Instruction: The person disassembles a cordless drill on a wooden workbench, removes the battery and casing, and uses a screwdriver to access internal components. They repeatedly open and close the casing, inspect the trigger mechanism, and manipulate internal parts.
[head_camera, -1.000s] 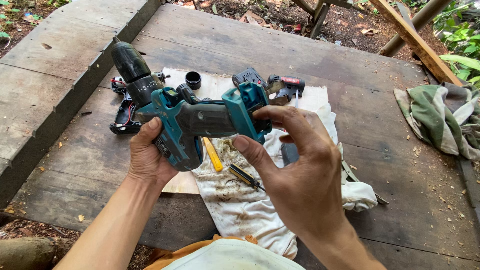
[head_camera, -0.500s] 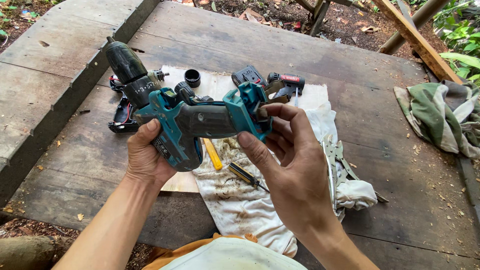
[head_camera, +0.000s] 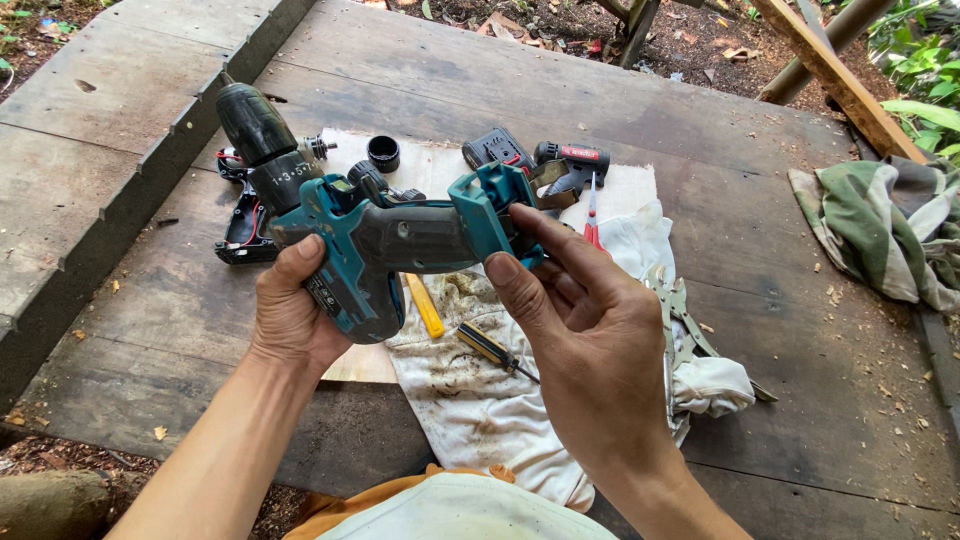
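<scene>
Nearest the viewer, the left hand (head_camera: 295, 315) is clenched around the motor body of a teal cordless drill (head_camera: 385, 240), thumb over the top, carrying its full weight above the table. The drill lies on its side, with its grip running left to right; the black chuck (head_camera: 255, 125) points up and away at the left, the battery foot (head_camera: 492, 212) faces right. The right hand (head_camera: 590, 340) stands just right of that foot, the nearer hand to it. It is half open, grasping nothing: thumb and fingertips (head_camera: 522, 215) touch the foot's edges, the other fingers loose.

Beneath lies a stained white cloth (head_camera: 480, 410) with a yellow-handled tool (head_camera: 425, 305) and a small screwdriver (head_camera: 490, 347). Farther off rest a black ring (head_camera: 383, 153), a battery pack (head_camera: 497, 148) and a dark housing part (head_camera: 240, 225) on the plank table (head_camera: 800, 330).
</scene>
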